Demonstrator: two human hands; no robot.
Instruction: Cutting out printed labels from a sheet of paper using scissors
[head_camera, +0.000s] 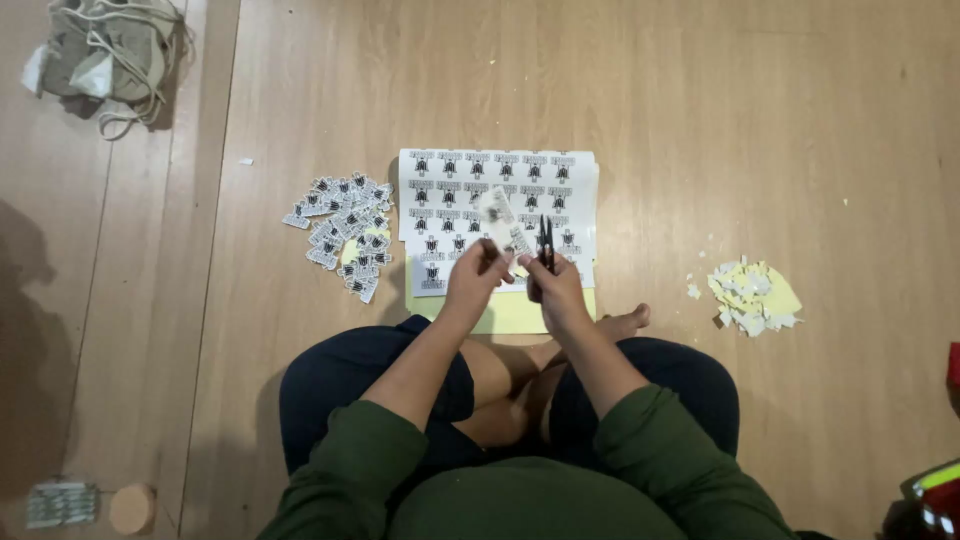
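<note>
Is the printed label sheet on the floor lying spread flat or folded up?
Spread flat: the label sheet lies open on the wooden floor, with its rows of printed labels showing. Both hands hide part of its near edge.

Bare floor beyond the hands

Ahead of the hands (520, 280) lies the sticker sheet (497, 200); cut stickers (345, 232) crowd their left, paper scraps (755, 295) their right.

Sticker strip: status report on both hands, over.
Left hand pinching sticker strip. Right hand holding black scissors at strip. Printed sheet underneath; nothing in the way.
</note>
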